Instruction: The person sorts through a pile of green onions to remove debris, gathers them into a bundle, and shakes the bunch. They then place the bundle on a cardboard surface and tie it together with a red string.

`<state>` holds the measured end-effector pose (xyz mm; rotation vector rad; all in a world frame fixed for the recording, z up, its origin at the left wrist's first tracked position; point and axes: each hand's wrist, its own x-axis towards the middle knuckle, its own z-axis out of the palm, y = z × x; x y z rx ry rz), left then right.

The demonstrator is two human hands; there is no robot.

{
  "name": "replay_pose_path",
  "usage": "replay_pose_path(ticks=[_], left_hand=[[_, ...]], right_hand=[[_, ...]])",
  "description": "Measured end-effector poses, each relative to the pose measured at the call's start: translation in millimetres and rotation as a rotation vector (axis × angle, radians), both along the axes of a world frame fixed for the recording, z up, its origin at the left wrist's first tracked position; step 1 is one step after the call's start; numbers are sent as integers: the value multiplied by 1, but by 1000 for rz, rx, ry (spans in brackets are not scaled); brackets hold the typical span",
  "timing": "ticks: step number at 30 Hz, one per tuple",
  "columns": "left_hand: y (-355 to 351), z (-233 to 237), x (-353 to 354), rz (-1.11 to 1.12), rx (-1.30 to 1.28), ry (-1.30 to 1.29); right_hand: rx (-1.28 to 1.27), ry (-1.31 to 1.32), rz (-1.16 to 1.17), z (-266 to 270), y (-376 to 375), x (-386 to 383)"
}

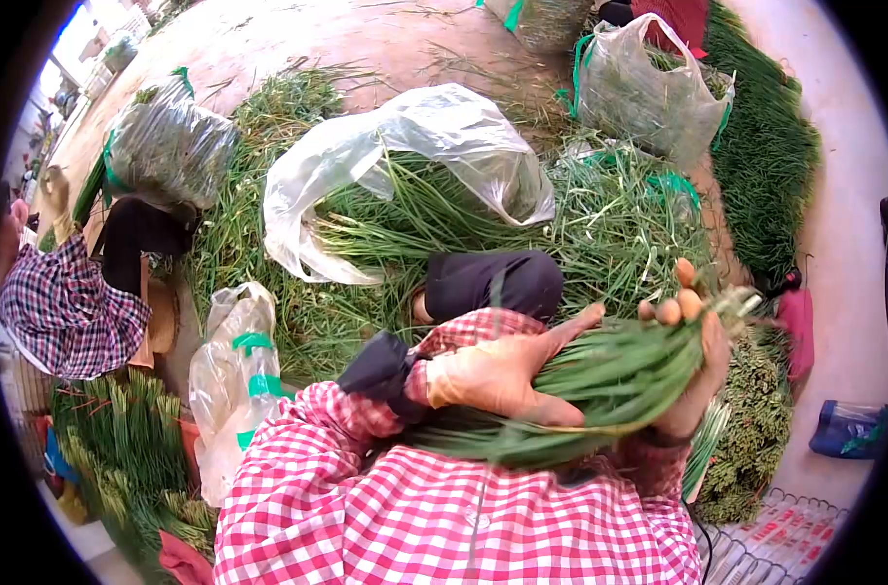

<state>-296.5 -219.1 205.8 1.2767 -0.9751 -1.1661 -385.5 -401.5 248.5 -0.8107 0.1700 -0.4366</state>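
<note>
A thick bunch of long, thin green chives (624, 366) lies bent across my lap, partly blurred. My right hand (695, 322) is wrapped round its pale end on the right, with the fingertips showing above the leaves. From the left, my left hand (502, 375) grips the leafy side, thumb on top and fingers along the lower edge. The leaf tips trail under my left forearm. In front of my knee (493, 283) lies an open clear plastic bag (424, 122) with loose chives (405, 210) inside.
Loose trimmings (619, 224) cover the floor around the bag. Filled bags stand at the left (171, 146) and upper right (649, 93). Chives are stacked at the right (761, 146) and lower left (122, 429). Another person (69, 302) sits at the left. A taped plastic bag (239, 370) lies beside me.
</note>
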Motion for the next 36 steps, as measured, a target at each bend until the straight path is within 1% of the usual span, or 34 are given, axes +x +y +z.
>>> replay_pose_path(ticks=[1,2,3,5,6,7,8,9,10,11,12,13,15,16,17,18,19,20,21,22,23,24,25,27,28,29,30,31,32,33,35,36], left_hand=[[-2,-25,-9,2,-58,190],[-3,-38,-23,45,-175,427],[1,-40,-31,68,-163,403],[6,-21,-44,88,-67,171],[4,-27,-48,73,-27,252],[5,-34,-47,79,22,361],[4,-38,-31,11,96,255],[5,-40,-21,-77,153,156],[11,-44,-19,-123,273,225],[16,-51,-14,-170,393,278],[21,-63,-18,-144,362,280],[27,-78,-29,-104,335,289],[31,-92,-48,76,303,627],[37,-97,-53,113,296,782],[46,-108,-52,133,314,732],[53,-119,-58,210,225,822],[57,-126,-64,291,130,909],[47,-102,-67,311,78,942],[57,-120,-65,301,81,961],[77,-153,-61,294,85,978],[90,-170,-58,287,92,993],[76,-142,-66,458,167,969],[81,-152,-64,468,161,944],[103,-192,-61,495,143,901],[108,-201,-60,508,136,876],[96,-180,-63,524,90,940],[72,-143,-68,539,45,1003],[59,-124,-71,553,-3,1066],[64,-124,-68,468,81,1260],[64,-122,-66,431,70,1284],[59,-115,-60,354,45,1326],[59,-115,-60,412,67,1237]], right_hand=[[-16,27,-10,-20,-13,8],[-26,57,-49,-35,-17,8],[-37,88,-88,-52,-21,8],[0,101,-49,-82,-28,3],[11,163,23,-89,-33,3],[78,238,117,-79,-31,5],[58,252,223,-72,-34,13],[-6,223,319,-82,-49,15],[61,161,359,-85,-58,21],[-36,206,282,-83,-64,23],[180,86,386,-87,-76,28],[288,64,474,-90,-84,29],[202,44,377,-90,-91,26],[77,98,280,-85,-89,27],[-49,153,190,-79,-89,29],[-237,202,107,-75,-95,30],[-241,181,105,-69,-101,28],[-252,190,71,-60,-107,24],[-260,201,38,-52,-115,20],[-211,121,50,-43,-131,15],[-158,40,61,-40,-154,12],[-65,-80,108,-41,-187,8],[27,-196,156,-42,-214,0],[-68,-368,44,-17,-230,-25],[-103,-453,-26,-10,-264,-34],[-138,-540,-99,-3,-297,-43],[-293,-521,-216,7,-305,-59],[-449,-498,-332,19,-304,-79],[-606,-471,-447,25,-301,-88],[-878,-150,-616,19,-297,-82],[-1371,548,-922,-13,-269,-53],[-1899,643,-716,-55,-262,-39]])
